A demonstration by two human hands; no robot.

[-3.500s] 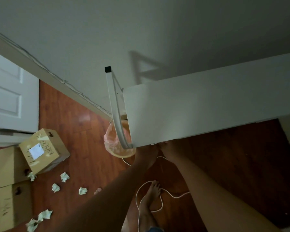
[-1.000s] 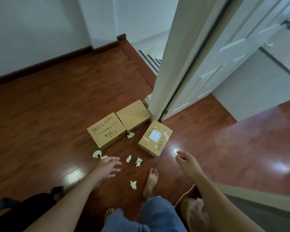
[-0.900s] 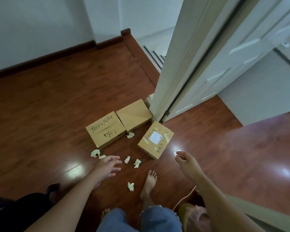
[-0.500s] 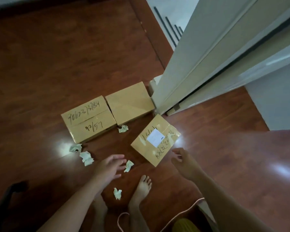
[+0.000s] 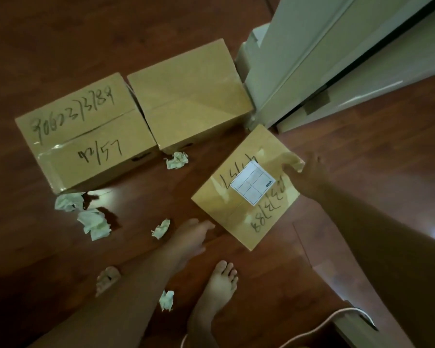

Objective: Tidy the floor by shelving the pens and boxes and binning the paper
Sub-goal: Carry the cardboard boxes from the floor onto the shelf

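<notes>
Three brown cardboard boxes sit on the wooden floor. The nearest one, the labelled box [image 5: 236,204], carries a white sticker and black writing. My right hand [image 5: 308,172] grips its right corner, thumb on the top face. My left hand [image 5: 191,238] is open, its fingertips at the box's lower-left edge. Behind stand a box with handwritten numbers [image 5: 81,131] and a plain box [image 5: 189,96], side by side. Crumpled paper lies around: one ball [image 5: 177,160] by the plain box, two larger wads [image 5: 68,202] [image 5: 94,223] at the left, a small one [image 5: 161,228] beside my left hand.
Another paper ball [image 5: 166,299] lies between my bare feet [image 5: 219,285]. A white door frame [image 5: 299,59] rises at the upper right, touching the plain box. A white cable [image 5: 312,327] curves along the floor at the bottom right beside a pale edge.
The view has dropped closer to the floor. My right hand moved forward onto the labelled box's right corner, and my left hand reached past the small paper to the box's lower-left edge.
</notes>
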